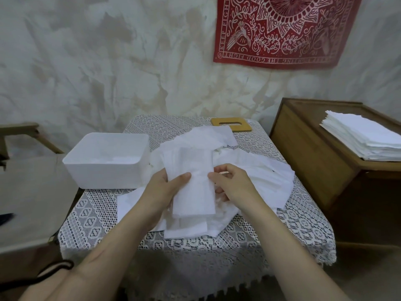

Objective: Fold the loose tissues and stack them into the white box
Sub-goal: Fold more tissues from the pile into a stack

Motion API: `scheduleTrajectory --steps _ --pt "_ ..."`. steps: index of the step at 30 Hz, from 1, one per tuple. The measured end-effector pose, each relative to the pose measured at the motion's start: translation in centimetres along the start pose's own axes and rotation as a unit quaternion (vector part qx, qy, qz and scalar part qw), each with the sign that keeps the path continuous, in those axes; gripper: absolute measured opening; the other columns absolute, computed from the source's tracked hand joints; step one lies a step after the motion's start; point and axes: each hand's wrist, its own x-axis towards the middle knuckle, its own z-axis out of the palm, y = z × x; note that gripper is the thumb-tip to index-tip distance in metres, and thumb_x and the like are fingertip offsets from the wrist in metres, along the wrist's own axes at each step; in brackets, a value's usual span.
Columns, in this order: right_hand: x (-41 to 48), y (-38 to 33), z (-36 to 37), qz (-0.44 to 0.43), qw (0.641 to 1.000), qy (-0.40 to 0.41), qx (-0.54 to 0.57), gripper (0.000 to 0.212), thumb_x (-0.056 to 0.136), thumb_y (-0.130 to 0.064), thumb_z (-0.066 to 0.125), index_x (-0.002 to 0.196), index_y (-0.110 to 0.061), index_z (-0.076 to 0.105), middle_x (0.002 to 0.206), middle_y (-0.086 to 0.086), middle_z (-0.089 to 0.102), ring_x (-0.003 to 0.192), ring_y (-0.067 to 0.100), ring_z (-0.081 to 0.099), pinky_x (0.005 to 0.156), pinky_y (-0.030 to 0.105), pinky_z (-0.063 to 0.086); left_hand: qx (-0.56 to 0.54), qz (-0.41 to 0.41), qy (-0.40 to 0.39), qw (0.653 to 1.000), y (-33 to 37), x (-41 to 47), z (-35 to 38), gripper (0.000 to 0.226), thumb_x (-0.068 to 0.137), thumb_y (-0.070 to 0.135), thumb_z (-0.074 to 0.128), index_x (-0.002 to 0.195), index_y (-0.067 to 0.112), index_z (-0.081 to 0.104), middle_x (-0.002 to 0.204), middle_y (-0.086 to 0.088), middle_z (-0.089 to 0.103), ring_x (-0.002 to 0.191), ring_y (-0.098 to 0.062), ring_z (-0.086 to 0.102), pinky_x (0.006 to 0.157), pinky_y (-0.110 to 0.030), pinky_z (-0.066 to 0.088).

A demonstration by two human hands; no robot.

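Small table point(303, 224) under lace cloth; bare lace shows along the front edge, at the right-front corner and at the left-front corner below the box. To the right, a wooden cabinet point(303, 153) stands just beside the table. To the left, a chair frame point(26, 131) stands close to the table's left edge. White box point(106, 170) sits at the table's rear left, lidless, its left wall right at the cloth's edge. The interior reads white, and whether tissues lie in it cannot be told. A wooden lid with a slot point(231, 125) lies flat at the rear edge, partly under a sheet. A neat stack of tissues point(364, 137) rests on the cabinet top. Loose tissues point(260, 170) cover the middle and right of the table in a crumpled heap, touching the box's right wall. A folded tissue point(193, 192), a long narrow strip, is held over the heap at centre. Left hand point(160, 190) grips its left edge, thumb on top, fingers hidden beneath. Right hand point(234, 185) pinches the right edge, thumb tip on the sheet, the other fingers curled under.
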Motion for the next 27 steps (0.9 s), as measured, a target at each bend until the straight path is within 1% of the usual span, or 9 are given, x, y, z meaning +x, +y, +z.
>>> scheduleTrajectory --steps 2,6,11,14,17,19,21,23,27 --pt "-0.4 0.0 -0.3 0.02 0.999 -0.028 -0.008 0.02 0.093 -0.029 0.071 0.109 -0.016 0.069 0.072 -0.006 0.063 0.051 0.005 0.053 0.05 0.021 0.043 0.006 -0.004 0.002 1.0 0.1 -0.2 0.1 0.026 0.098 0.019 0.067 0.123 0.014 0.069 0.113 -0.005 0.079 0.108 -0.027 0.074 0.098 -0.054 0.057" --pt "-1.1 0.1 -0.6 0.013 0.997 -0.065 0.031 0.015 0.095 -0.018 0.069 0.099 -0.004 0.072 0.062 -0.006 0.059 0.046 0.005 0.045 0.042 0.015 0.032 0.008 -0.016 -0.015 1.0 -0.2 -0.2 0.6 0.033 0.096 0.022 0.069 0.128 0.014 0.066 0.117 -0.005 0.078 0.109 -0.027 0.074 0.098 -0.054 0.057" --pt "-1.4 0.6 -0.8 0.011 1.0 -0.027 0.01 0.022 0.095 -0.017 0.068 0.102 0.003 0.067 0.059 -0.004 0.055 0.047 0.007 0.045 0.043 0.018 0.034 0.045 -0.018 0.003 0.999 -0.9 -0.2 1.5 0.033 0.092 0.024 0.075 0.123 0.014 0.069 0.111 -0.003 0.079 0.106 -0.027 0.073 0.087 -0.045 0.061" --pt "-1.8 0.6 -1.2 0.01 1.0 -0.021 0.015 0.01 0.096 -0.013 0.067 0.092 -0.004 0.067 0.062 -0.002 0.057 0.044 0.006 0.044 0.041 0.018 0.034 0.072 -0.004 0.032 0.997 -1.0 -0.1 1.4 0.028 0.093 0.023 0.075 0.12 0.013 0.071 0.11 -0.003 0.078 0.103 -0.025 0.072 0.08 -0.039 0.059" --pt "-1.8 1.1 -2.7 -0.004 1.0 0.014 -0.01 0.007 0.096 -0.012 0.067 0.09 -0.009 0.07 0.07 0.001 0.069 0.046 0.009 0.045 0.043 0.018 0.035 0.061 -0.006 0.05 0.997 -0.5 0.0 0.8 0.018 0.095 0.021 0.072 0.113 0.017 0.071 0.111 -0.003 0.077 0.101 -0.024 0.072 0.081 -0.038 0.059" --pt "-1.6 1.9 -4.1 -0.01 0.998 0.037 -0.06 0.008 0.094 -0.016 0.069 0.087 -0.015 0.072 0.076 0.0 0.073 0.054 0.012 0.051 0.05 0.021 0.041 0.059 -0.009 0.054 0.997 -0.1 0.2 0.1 0.014 0.098 0.018 0.069 0.112 0.021 0.069 0.114 -0.003 0.076 0.105 -0.025 0.072 0.09 -0.043 0.058" --pt "-1.6 2.9 -5.2 -0.009 0.991 0.049 -0.127 0.007 0.091 -0.023 0.07 0.086 -0.023 0.074 0.081 -0.005 0.075 0.068 0.013 0.061 0.067 0.031 0.052 0.063 -0.01 0.058 0.996 0.1 0.4 -0.7 0.015 0.1 0.017 0.065 0.114 0.023 0.068 0.117 -0.003 0.075 0.109 -0.026 0.071 0.097 -0.047 0.056" --pt "-1.8 3.5 -5.7 -0.003 0.98 0.046 -0.193 0.003 0.089 -0.029 0.072 0.09 -0.027 0.074 0.09 -0.01 0.074 0.086 0.014 0.067 0.084 0.035 0.053 0.061 -0.015 0.058 0.996 0.3 0.4 -1.0 0.017 0.101 0.016 0.063 0.116 0.022 0.067 0.118 -0.002 0.075 0.108 -0.025 0.071 0.097 -0.046 0.056" --pt "-2.3 3.7 -5.7 0.011 0.969 0.023 -0.246 0.015 0.086 -0.037 0.076 0.098 -0.029 0.071 0.095 -0.009 0.07 0.092 0.014 0.066 0.085 0.034 0.053 0.055 -0.019 0.065 0.996 0.4 0.3 -1.5 0.018 0.101 0.015 0.063 0.118 0.02 0.066 0.118 -0.003 0.074 0.109 -0.026 0.071 0.099 -0.046 0.056"
